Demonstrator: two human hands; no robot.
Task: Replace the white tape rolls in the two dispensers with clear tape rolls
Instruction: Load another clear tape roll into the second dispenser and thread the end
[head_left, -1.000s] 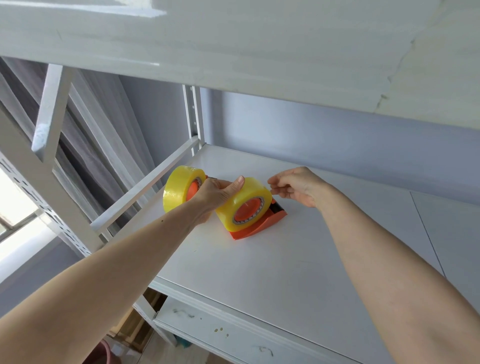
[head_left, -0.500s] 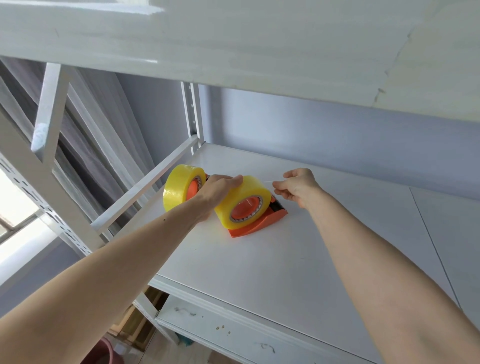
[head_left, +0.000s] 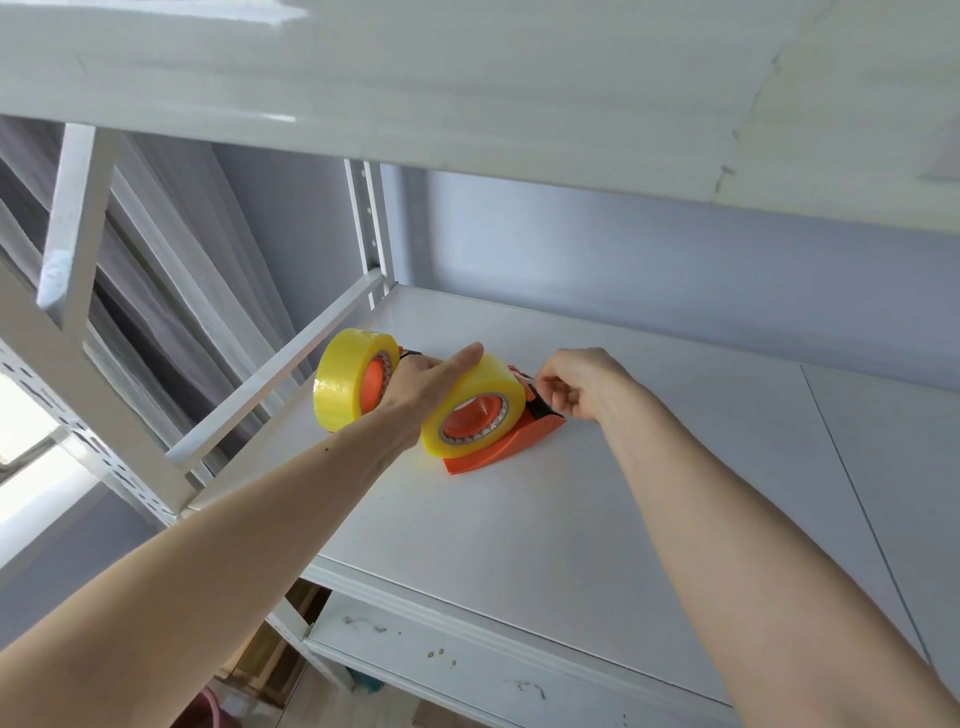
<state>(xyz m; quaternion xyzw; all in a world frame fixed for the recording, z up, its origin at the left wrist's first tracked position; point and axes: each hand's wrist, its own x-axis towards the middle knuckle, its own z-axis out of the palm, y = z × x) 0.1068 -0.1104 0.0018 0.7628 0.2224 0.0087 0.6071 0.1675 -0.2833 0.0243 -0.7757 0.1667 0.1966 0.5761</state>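
Two rolls, both a glossy translucent yellow: the left roll (head_left: 347, 384) bright lemon, the right roll (head_left: 480, 402) a touch paler along its top band. Vivid orange hubs show through both centres, each ringed by a thin pale core edge. Orange dispenser (head_left: 506, 446) under the right roll, with a black strip at its cutter end. The shelf (head_left: 597, 499) is plain white with a few dark scuffs on its front rail. Wall (head_left: 649, 270) a flat lavender-grey. Curtain (head_left: 156, 291) in grey and white vertical stripes. White upright (head_left: 370, 228), a row of small dark holes.

Two yellowish-clear tape rolls (head_left: 472, 405) — upright in orange dispensers (head_left: 509, 447).
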